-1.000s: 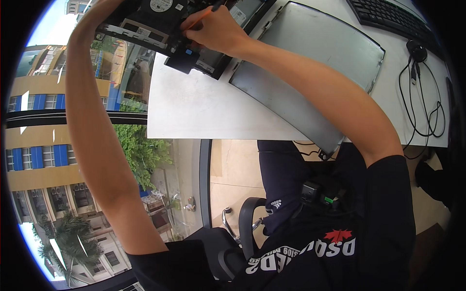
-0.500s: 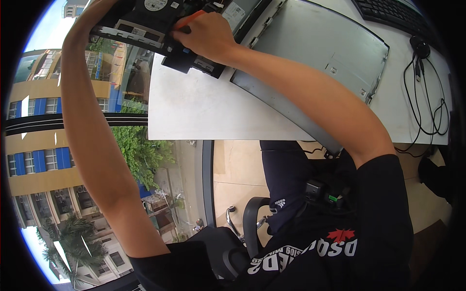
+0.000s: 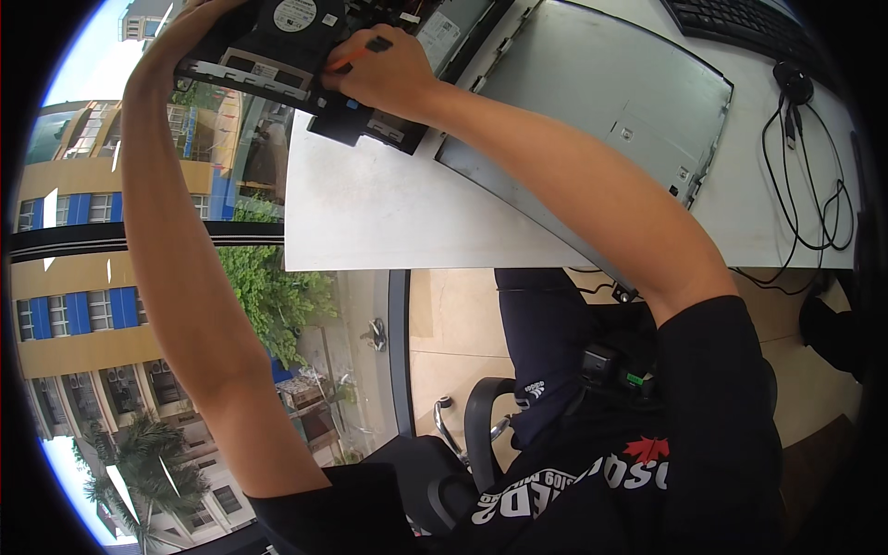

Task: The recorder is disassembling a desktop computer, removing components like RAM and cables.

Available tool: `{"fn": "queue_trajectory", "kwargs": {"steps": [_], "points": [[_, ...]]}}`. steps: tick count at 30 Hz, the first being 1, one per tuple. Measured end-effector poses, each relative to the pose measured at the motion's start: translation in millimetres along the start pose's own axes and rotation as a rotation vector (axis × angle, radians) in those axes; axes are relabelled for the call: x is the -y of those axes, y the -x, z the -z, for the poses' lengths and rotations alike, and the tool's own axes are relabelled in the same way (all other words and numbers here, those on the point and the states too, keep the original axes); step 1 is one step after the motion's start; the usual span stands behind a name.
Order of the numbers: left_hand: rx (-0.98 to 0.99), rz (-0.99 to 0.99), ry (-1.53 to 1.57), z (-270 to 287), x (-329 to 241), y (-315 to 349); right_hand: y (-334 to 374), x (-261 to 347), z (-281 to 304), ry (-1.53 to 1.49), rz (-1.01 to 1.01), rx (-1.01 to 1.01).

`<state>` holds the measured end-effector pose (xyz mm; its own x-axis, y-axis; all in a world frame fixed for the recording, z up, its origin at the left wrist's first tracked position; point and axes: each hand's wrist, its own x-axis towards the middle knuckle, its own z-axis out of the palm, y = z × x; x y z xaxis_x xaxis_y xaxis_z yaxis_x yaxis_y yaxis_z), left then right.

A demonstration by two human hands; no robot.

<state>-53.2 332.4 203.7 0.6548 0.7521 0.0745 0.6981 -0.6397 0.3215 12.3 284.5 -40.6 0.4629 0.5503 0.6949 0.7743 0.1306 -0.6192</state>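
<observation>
An opened black desktop computer chassis (image 3: 242, 81) lies at the table's far left, overhanging the edge. A round-labelled fan unit (image 3: 319, 20) sits inside it. My right hand (image 3: 384, 72) is closed round a slim orange tool with a dark end (image 3: 344, 65), whose exact kind I cannot make out. That hand rests over the chassis, just right of the fan. My left hand (image 3: 196, 13) is at the chassis's far left corner, mostly cut off by the upper edge of the view, so its fingers are hidden.
A flat grey metal cover panel (image 3: 592, 111) lies on the white table (image 3: 388, 213), right of the chassis, partly beneath my right forearm. A black keyboard (image 3: 740, 32) and a coiled black cable (image 3: 794, 88) are at the right. A window (image 3: 176, 231) borders the table's left side.
My right hand has tilted the orange tool, and its dark end now shows above the hand. The view has shifted slightly. The left hand stays at the chassis corner.
</observation>
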Motion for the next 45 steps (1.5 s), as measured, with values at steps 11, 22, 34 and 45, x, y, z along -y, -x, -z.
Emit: {"fn": "queue_trajectory", "kwargs": {"steps": [11, 22, 34, 45], "points": [[0.008, 0.087, -0.041, 5.8, -5.5, 11.6, 44.0, -6.7, 132.2, -0.133, 0.296, 0.432], [0.071, -0.026, -0.011, 9.0, 26.5, -17.2, 24.5, 18.8, 157.3, 0.521, 0.617, 0.165], [0.078, -0.026, -0.058, 15.6, 31.3, -15.9, -17.5, -15.5, 131.9, 0.652, 0.53, 0.188], [0.04, 0.089, 0.008, 2.6, -12.2, 10.7, -27.4, -23.3, 119.0, 0.691, 0.541, 0.245]]}}
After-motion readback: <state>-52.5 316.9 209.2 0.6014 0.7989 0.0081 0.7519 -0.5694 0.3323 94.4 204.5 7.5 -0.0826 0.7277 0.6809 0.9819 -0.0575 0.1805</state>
